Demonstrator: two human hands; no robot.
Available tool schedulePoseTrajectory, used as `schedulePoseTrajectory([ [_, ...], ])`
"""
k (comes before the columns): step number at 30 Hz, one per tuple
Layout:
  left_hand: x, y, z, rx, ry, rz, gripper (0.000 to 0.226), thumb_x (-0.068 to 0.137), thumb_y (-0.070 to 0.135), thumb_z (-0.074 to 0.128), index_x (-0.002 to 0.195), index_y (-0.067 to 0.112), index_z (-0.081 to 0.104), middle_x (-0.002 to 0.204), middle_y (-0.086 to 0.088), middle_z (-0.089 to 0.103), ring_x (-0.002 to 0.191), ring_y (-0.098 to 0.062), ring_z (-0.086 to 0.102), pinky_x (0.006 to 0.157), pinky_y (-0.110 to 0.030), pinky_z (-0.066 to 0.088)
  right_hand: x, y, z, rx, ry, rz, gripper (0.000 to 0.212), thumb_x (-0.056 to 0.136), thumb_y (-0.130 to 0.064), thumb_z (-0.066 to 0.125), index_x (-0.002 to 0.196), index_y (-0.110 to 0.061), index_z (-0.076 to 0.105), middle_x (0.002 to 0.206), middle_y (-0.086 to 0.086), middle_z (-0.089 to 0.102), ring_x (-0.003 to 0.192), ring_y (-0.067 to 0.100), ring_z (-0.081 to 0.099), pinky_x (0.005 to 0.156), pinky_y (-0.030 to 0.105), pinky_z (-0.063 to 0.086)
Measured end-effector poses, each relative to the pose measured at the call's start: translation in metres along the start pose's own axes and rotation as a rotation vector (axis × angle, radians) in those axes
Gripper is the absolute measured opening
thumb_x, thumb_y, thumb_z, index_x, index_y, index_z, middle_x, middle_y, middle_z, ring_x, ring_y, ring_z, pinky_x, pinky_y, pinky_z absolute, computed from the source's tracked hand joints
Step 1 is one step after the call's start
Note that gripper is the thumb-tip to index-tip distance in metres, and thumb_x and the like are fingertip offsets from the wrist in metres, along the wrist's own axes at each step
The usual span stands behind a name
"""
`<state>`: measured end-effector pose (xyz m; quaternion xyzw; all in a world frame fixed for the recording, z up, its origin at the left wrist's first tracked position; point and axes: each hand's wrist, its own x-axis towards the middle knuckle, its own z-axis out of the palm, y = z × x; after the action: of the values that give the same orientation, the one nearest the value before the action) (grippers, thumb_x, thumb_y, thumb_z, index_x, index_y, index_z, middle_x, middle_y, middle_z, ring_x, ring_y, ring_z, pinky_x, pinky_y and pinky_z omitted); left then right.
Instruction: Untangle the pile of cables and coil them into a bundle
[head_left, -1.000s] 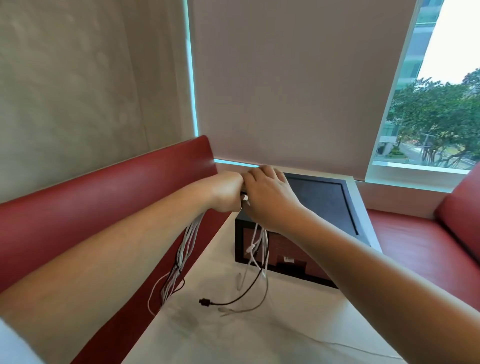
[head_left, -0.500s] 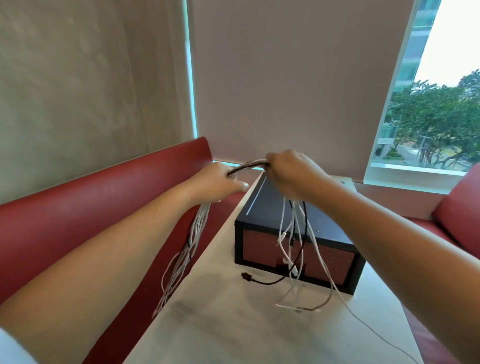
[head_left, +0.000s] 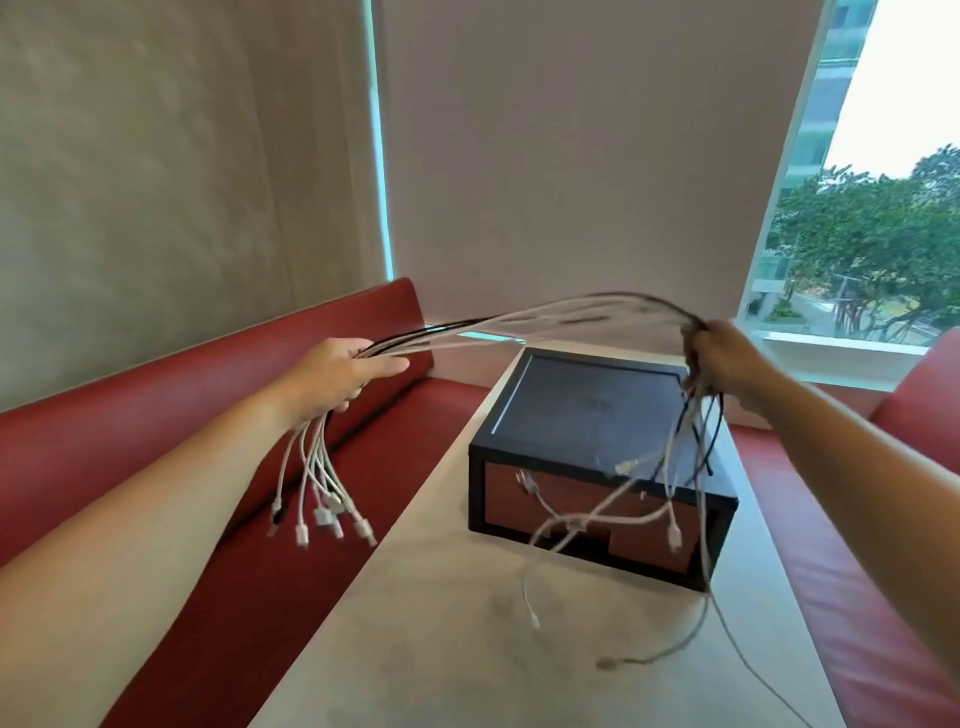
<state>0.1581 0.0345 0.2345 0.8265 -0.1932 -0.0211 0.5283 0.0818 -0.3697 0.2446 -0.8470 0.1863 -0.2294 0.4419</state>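
Note:
Several white and black cables (head_left: 540, 314) stretch in a shallow arc through the air between my two hands. My left hand (head_left: 340, 376) grips the bunch above the red bench; short ends with white plugs (head_left: 324, 512) dangle below it. My right hand (head_left: 719, 361) grips the other side of the bunch above the far right corner of the black box. Longer loose ends (head_left: 623, 514) hang from it in front of the box, and one thin white cable trails down over the table toward the lower right.
A black box (head_left: 587, 410) with red-brown front panels stands on the pale table (head_left: 467, 649). Red benches run along the left (head_left: 156, 415) and right (head_left: 857, 597). Behind are a drawn blind and a window (head_left: 878, 208).
My hands have moved far apart, left hand leftward and right hand rightward, pulling the bunch out into a long span. The ends hanging under my left hand are much shorter.

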Motion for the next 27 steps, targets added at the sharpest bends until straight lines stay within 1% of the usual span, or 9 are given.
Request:
schedulePoseTrajectory([
  [3, -0.002, 0.01, 0.0, 0.076, 0.017, 0.04, 0.065, 0.063, 0.079, 0.067, 0.069, 0.019, 0.041, 0.053, 0.006, 0.031, 0.044, -0.011, 0.024, 0.045, -0.023, 0.021, -0.009, 0.04, 0.013, -0.271, -0.319, 0.201, 0.026, 0.097, -0.007, 0.042, 0.073, -0.005, 0.052, 0.059, 0.01, 0.053, 0.052, 0.023, 0.054, 0.046, 0.024, 0.044],
  [6, 0.0, 0.019, 0.007, 0.26, 0.07, 0.123, 0.059, 0.076, 0.071, 0.052, 0.065, 0.015, 0.038, 0.053, 0.002, 0.033, 0.045, -0.014, 0.027, 0.05, -0.031, 0.025, -0.035, 0.041, 0.022, -0.806, -0.764, 0.164, 0.017, 0.094, -0.023, 0.056, 0.1, -0.008, 0.058, 0.088, 0.005, 0.056, 0.073, 0.017, 0.052, 0.062, 0.021, 0.043],
  [9, -0.001, 0.031, 0.02, 0.507, 0.085, 0.174, 0.057, 0.09, 0.058, 0.052, 0.06, 0.012, 0.038, 0.053, 0.0, 0.037, 0.049, -0.015, 0.032, 0.053, -0.036, 0.026, -0.05, 0.013, 0.028, -0.868, -0.802, -0.018, 0.097, 0.078, -0.05, 0.073, 0.151, -0.02, 0.016, 0.15, 0.005, 0.033, 0.135, 0.026, 0.038, 0.107, 0.037, 0.036],
  [12, -0.002, 0.045, 0.037, 0.561, 0.028, 0.202, 0.055, 0.093, 0.054, 0.052, 0.058, 0.015, 0.035, 0.052, 0.005, 0.034, 0.049, -0.011, 0.031, 0.049, -0.029, 0.024, -0.068, -0.029, 0.045, -0.66, -0.649, -0.338, 0.125, 0.064, -0.066, 0.073, 0.152, -0.032, -0.01, 0.161, 0.002, 0.007, 0.146, 0.028, 0.015, 0.118, 0.049, 0.02],
  [14, -0.003, 0.054, 0.049, 0.572, -0.016, 0.233, 0.055, 0.093, 0.054, 0.052, 0.058, 0.016, 0.035, 0.053, 0.006, 0.033, 0.049, -0.01, 0.031, 0.047, -0.026, 0.023, -0.08, -0.052, 0.069, -0.534, -0.549, -0.571, 0.12, 0.07, -0.062, 0.073, 0.153, -0.027, -0.006, 0.161, 0.001, 0.01, 0.147, 0.025, 0.011, 0.119, 0.047, 0.017],
  [16, -0.006, 0.063, 0.058, 0.556, -0.055, 0.268, 0.051, 0.094, 0.051, 0.053, 0.055, 0.02, 0.041, 0.048, 0.008, 0.038, 0.047, -0.007, 0.037, 0.047, -0.022, 0.027, -0.086, -0.068, 0.094, -0.433, -0.484, -0.666, 0.099, 0.08, -0.047, 0.072, 0.153, -0.02, 0.011, 0.154, 0.007, 0.031, 0.14, 0.024, 0.028, 0.115, 0.04, 0.027],
  [19, -0.01, 0.068, 0.062, 0.468, -0.13, 0.271, 0.044, 0.094, 0.05, 0.054, 0.065, 0.017, 0.06, 0.045, 0.009, 0.035, 0.04, -0.004, 0.035, 0.044, -0.019, 0.028, -0.089, -0.083, 0.106, -0.24, -0.432, -0.652, 0.01, 0.096, -0.017, 0.049, 0.105, -0.019, 0.053, 0.09, 0.002, 0.061, 0.083, 0.02, 0.061, 0.076, 0.029, 0.047],
  [22, -0.012, 0.062, 0.061, 0.134, -0.247, 0.189, 0.034, 0.084, 0.056, 0.058, 0.069, 0.028, 0.068, 0.056, 0.006, 0.026, 0.045, -0.009, 0.024, 0.043, -0.024, 0.022, -0.086, -0.09, 0.101, -0.271, -0.372, -0.681, 0.014, 0.099, -0.013, 0.043, 0.086, -0.016, 0.046, 0.068, -0.007, 0.045, 0.059, 0.011, 0.045, 0.056, 0.016, 0.037],
  [27, -0.014, 0.034, 0.054, -0.006, -0.207, 0.095, 0.04, 0.091, 0.047, 0.056, 0.068, 0.019, 0.039, 0.052, 0.008, 0.036, 0.045, -0.006, 0.033, 0.053, -0.026, 0.039, -0.063, -0.09, 0.064, -0.172, -0.188, -0.542, 0.012, 0.098, -0.015, 0.047, 0.092, -0.01, 0.056, 0.063, -0.002, 0.045, 0.055, 0.013, 0.039, 0.046, 0.016, 0.03],
])
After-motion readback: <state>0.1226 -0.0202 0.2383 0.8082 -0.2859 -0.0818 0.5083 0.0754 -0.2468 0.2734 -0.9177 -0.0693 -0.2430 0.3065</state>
